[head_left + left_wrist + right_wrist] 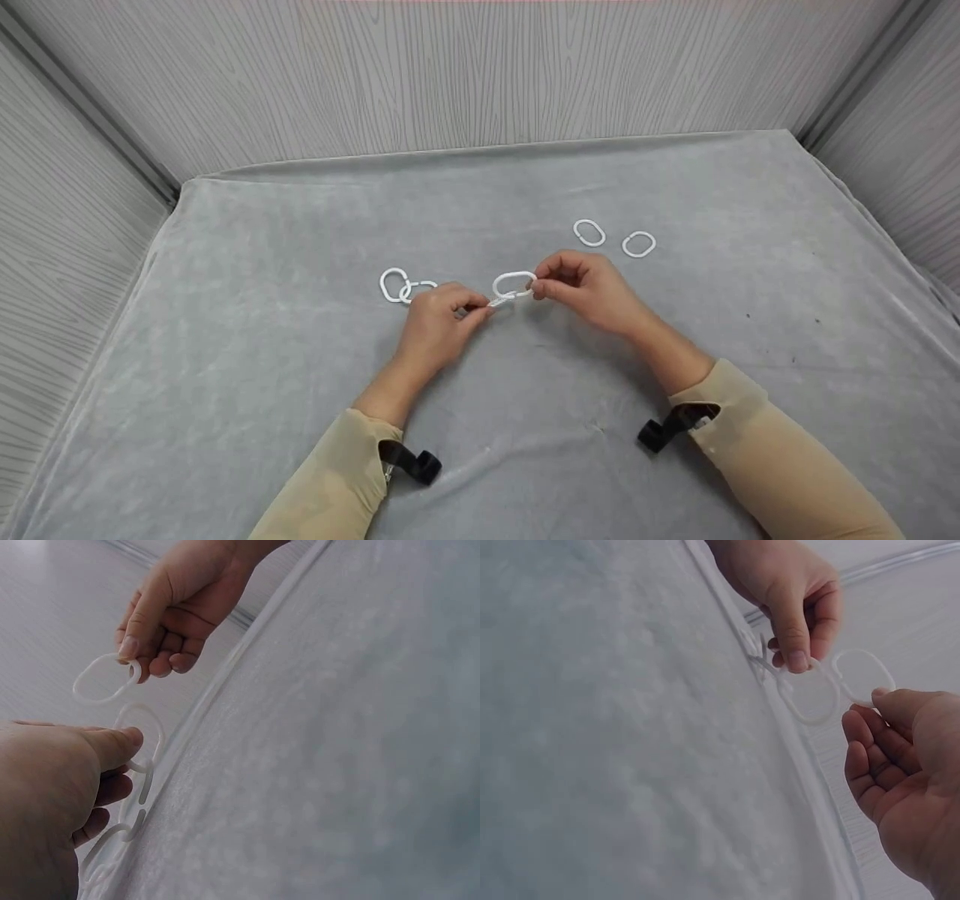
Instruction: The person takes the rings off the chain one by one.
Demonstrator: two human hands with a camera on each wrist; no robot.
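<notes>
In the head view my left hand [439,322] pinches a white plastic oval link [498,302] between thumb and fingers. That link hangs together with other white chain links [384,288], which trail to the left, partly behind the hand. Facing it, my right hand [592,292] pinches the end of another white oval link [514,274] between thumb and forefinger. The two held links overlap in the head view. From the left wrist, the right hand's link [77,686] appears close above the left hand's link [159,724]. A small gap breaks the rim of several links.
Two loose white links, one [586,220] beside the other [638,256], lie beyond the right hand on the grey cloth [300,225] covering the table. Wood-patterned panels [480,75] stand behind and at both sides. Each wrist wears a black camera mount [427,466].
</notes>
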